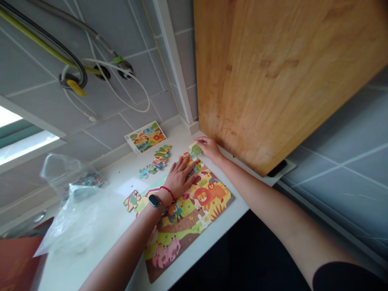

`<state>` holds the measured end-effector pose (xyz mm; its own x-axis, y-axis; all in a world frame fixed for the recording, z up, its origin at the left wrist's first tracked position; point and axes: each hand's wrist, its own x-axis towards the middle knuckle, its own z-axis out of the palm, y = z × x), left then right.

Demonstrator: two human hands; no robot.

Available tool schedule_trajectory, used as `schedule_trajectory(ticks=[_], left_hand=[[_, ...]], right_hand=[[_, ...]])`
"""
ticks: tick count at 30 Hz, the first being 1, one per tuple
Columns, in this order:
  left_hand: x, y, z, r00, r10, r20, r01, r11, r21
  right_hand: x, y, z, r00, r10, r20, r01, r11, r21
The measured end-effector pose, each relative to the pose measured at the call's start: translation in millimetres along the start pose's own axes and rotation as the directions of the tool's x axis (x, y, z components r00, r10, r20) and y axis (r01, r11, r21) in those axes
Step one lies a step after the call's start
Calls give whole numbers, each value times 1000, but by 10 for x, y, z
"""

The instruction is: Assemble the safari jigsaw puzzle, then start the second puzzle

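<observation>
Two hands rest apart on the jigsaw puzzle (188, 218) lying on the table (209, 246): your left hand (181, 178) presses flat, fingers spread, and your right hand (209, 147), arm outstretched, pinches a puzzle piece (196, 149) at the far corner.

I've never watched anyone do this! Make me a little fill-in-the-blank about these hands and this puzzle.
The left hand lies flat on a jigsaw puzzle showing an orange ____. Its wrist wears a watch and a ____ cord. The right hand holds a loose puzzle ____. A crumpled clear plastic ____ lies beside the puzzle.

Missing words: lion; red; piece; bag.
</observation>
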<state>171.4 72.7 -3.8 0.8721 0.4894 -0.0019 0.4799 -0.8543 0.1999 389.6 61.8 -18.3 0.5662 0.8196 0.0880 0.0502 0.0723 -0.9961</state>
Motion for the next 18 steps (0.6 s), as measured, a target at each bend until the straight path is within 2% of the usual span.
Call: schedule_trajectory(ticks=[6, 11, 18], left_hand=[[-175, -69, -17, 1000, 1, -23, -1, 1000, -2], [-434, -82, -4, 999, -11, -52, 12, 1000, 16], [-759, -129, -43, 999, -15, -48, 14, 1000, -20]], right_hand=[[18, 6, 38, 994, 32, 107, -32, 999, -2], [40, -12, 6, 971, -100, 218, 155, 956, -251], [-44, -50, -25, 928, -98, 360, 266, 851, -453]])
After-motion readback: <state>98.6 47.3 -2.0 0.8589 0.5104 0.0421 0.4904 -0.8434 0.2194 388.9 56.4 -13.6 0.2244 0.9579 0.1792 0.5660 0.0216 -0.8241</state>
